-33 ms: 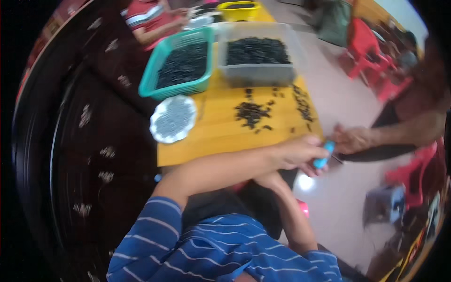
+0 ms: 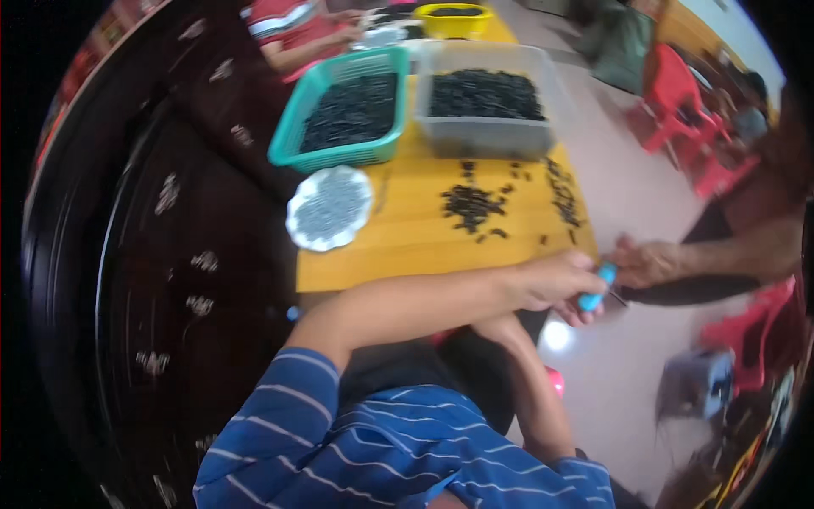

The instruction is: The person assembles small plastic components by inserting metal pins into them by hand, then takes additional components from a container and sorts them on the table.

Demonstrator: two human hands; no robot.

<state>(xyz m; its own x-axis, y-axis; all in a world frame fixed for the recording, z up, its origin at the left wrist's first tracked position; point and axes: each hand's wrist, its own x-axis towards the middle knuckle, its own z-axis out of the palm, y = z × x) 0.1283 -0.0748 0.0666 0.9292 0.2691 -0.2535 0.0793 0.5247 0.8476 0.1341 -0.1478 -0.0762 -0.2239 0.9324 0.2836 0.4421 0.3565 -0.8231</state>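
Observation:
My left hand (image 2: pixel 555 280) reaches across to the right, past the table's near right corner, its fingers closed round a short turquoise-blue cylinder (image 2: pixel 597 290). Under my left forearm is my right hand (image 2: pixel 504 328); mostly hidden, its fingers cannot be made out. Close by the cylinder's upper end is another person's hand (image 2: pixel 646 261), coming in from the right; blur hides whether it touches. On the yellow table (image 2: pixel 398 254), a loose pile of small black pieces (image 2: pixel 471 208) lies beyond my hands. More black pieces (image 2: pixel 561 195) are strewn along the right edge.
A white scalloped dish (image 2: pixel 329 209) of small greyish pieces stands at the table's left. Behind it are a green basket (image 2: pixel 339 157) and a clear plastic bin (image 2: pixel 487 142), both holding black pieces. Dark cabinets (image 2: pixel 144 254) line the left; red chairs (image 2: pixel 678 102) stand right. Another person sits at the far end.
The whole view has shifted slightly, so the scene sits a little farther right. Both of my hands and the other person's hand keep nearly the same pose around the blue cylinder.

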